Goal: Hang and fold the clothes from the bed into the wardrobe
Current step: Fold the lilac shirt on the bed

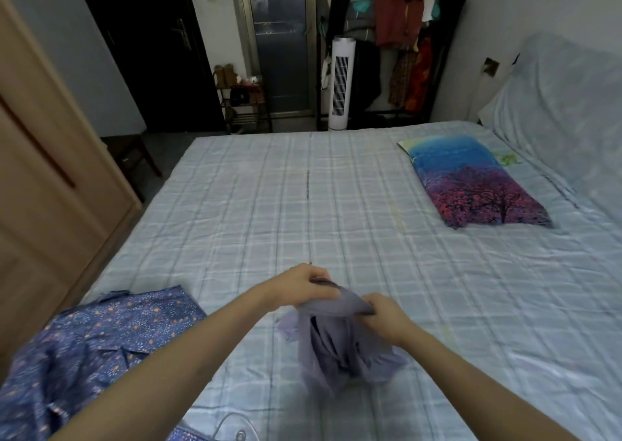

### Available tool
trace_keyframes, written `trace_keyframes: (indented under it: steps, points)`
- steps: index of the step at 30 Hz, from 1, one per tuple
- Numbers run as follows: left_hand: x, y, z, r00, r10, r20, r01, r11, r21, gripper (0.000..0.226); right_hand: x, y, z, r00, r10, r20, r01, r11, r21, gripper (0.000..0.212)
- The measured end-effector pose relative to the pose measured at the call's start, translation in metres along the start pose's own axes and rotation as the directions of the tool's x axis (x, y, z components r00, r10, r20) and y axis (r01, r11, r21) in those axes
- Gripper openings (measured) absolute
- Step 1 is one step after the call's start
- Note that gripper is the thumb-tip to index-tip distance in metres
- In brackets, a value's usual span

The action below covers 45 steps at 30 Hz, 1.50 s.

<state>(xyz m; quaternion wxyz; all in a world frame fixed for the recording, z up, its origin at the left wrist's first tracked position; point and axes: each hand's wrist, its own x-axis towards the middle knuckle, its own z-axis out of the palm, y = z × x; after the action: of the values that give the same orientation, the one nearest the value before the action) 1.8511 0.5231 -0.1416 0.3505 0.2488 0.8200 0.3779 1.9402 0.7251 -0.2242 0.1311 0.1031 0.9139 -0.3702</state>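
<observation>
Two hands work one garment above the near part of the bed [336, 205]. The left hand [303, 284] and the right hand [387, 312] each pinch the upper edge of a pale lilac garment [336, 346], fingers curled tight over the cloth, close together, with only a short stretch of fabric between them. The rest of the piece hangs down in loose folds and its lower part touches the checked sheet. Holding it by the top edge probably lets the weight pull the cloth straight, so that seams or a waistband can be found before folding or hanging; which kind of garment it is cannot be told from the bunched shape. A blue floral garment [101, 339] lies spread flat at the near left corner of the bed, apart from the hands, likely waiting its turn. Part of a clear plastic hanger [232, 423] shows at the bottom edge, just beside the floral piece, handy for the hanging step. The wooden wardrobe [50, 171] stands shut at the left, alongside the bed. A printed pillow [471, 181] lies far right, well apart. A loaded clothes rack [397, 36] and a white tower fan [341, 83] stand beyond the bed.
</observation>
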Motion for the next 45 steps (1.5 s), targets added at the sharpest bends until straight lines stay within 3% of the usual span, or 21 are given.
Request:
trace_keyframes:
  steps: [2,5,8,11,13,16,19,22,24,29,32,33,34,35,36,38,39,41,43,45]
  points:
    - [-0.007,-0.011,-0.008,0.992,-0.09,0.088,0.08,0.99,0.114,0.037,-0.002,-0.004,-0.01,0.999,0.018,-0.046,-0.019,0.999,-0.028,0.024]
    - [-0.011,-0.025,-0.012,0.989,-0.142,0.043,0.119,0.931,0.346,0.05,0.003,-0.002,-0.023,0.981,0.033,-0.189,-0.031,0.999,0.014,0.032]
    - [-0.005,-0.03,-0.008,0.984,-0.168,-0.065,0.18,0.943,0.28,0.044,0.005,0.0,-0.026,0.954,0.129,-0.269,-0.138,0.99,-0.015,0.013]
    - [0.003,-0.031,-0.008,0.953,-0.131,-0.275,0.2,0.95,0.24,0.04,0.006,0.003,-0.027,0.909,0.221,-0.353,-0.233,0.973,0.009,0.003]
    - [0.005,-0.032,-0.009,0.941,-0.027,-0.337,0.133,0.946,0.295,0.032,0.002,0.0,-0.032,0.89,0.345,-0.299,-0.306,0.937,0.171,0.018]
    - [0.006,-0.037,-0.006,0.946,0.057,-0.319,0.001,0.984,0.178,0.02,-0.002,-0.001,-0.03,0.864,0.493,-0.104,-0.405,0.801,0.44,0.034]
    - [0.008,-0.047,-0.002,0.915,0.074,-0.397,-0.055,0.997,0.06,0.018,0.0,0.005,-0.018,0.864,0.492,-0.105,-0.339,0.723,0.602,0.028]
    - [0.008,-0.055,-0.001,0.839,0.046,-0.543,-0.066,0.998,-0.018,0.025,0.004,-0.001,-0.022,0.869,0.458,-0.188,-0.228,0.708,0.669,0.027]
    - [0.007,-0.055,-0.003,0.79,0.024,-0.613,-0.101,0.991,-0.091,0.026,0.004,-0.018,-0.032,0.894,0.406,-0.19,-0.131,0.642,0.755,0.02]
    - [-0.003,-0.029,-0.025,0.674,0.181,-0.716,-0.221,0.975,0.04,0.035,0.013,-0.05,-0.067,0.934,0.306,-0.183,0.025,0.457,0.889,0.039]
    - [0.001,-0.022,-0.037,0.597,-0.018,-0.802,-0.186,0.969,-0.16,0.018,0.015,-0.062,-0.083,0.94,0.309,-0.148,0.019,0.385,0.923,0.026]
    - [0.004,-0.024,-0.04,0.597,-0.104,-0.796,-0.16,0.956,-0.245,0.008,0.014,-0.065,-0.084,0.941,0.315,-0.121,-0.004,0.37,0.929,0.018]
    - [0.006,-0.027,-0.04,0.61,-0.163,-0.776,-0.13,0.945,-0.301,0.013,0.013,-0.066,-0.084,0.94,0.326,-0.098,-0.031,0.369,0.929,0.012]
    - [0.008,-0.031,-0.037,0.641,-0.185,-0.745,-0.094,0.944,-0.316,0.02,0.013,-0.065,-0.081,0.937,0.336,-0.093,-0.054,0.404,0.913,0.009]
    - [0.009,-0.035,-0.032,0.687,-0.18,-0.704,-0.058,0.952,-0.301,0.022,0.013,-0.06,-0.076,0.93,0.34,-0.139,-0.057,0.507,0.86,0.01]
    - [0.009,-0.041,-0.017,0.772,-0.135,-0.621,-0.027,0.97,-0.244,0.02,0.015,-0.045,-0.065,0.915,0.209,-0.346,-0.008,0.866,0.501,0.015]
    - [0.008,-0.045,-0.01,0.806,-0.114,-0.581,-0.026,0.973,-0.228,0.021,0.015,-0.036,-0.058,0.912,0.099,-0.398,0.009,0.965,0.263,0.015]
    - [0.002,-0.049,0.002,0.851,-0.07,-0.521,-0.029,0.983,-0.18,0.024,0.01,-0.017,-0.046,0.918,0.017,-0.395,-0.016,1.0,0.007,0.015]
    - [-0.004,-0.057,0.009,0.883,0.014,-0.469,-0.076,0.991,-0.113,0.025,0.004,-0.003,-0.037,0.92,0.099,-0.38,-0.093,0.995,0.035,0.015]
    - [-0.012,-0.068,0.01,0.922,0.068,-0.382,-0.09,0.995,-0.039,0.028,-0.001,0.008,-0.029,0.92,0.202,-0.337,-0.175,0.979,0.109,0.031]
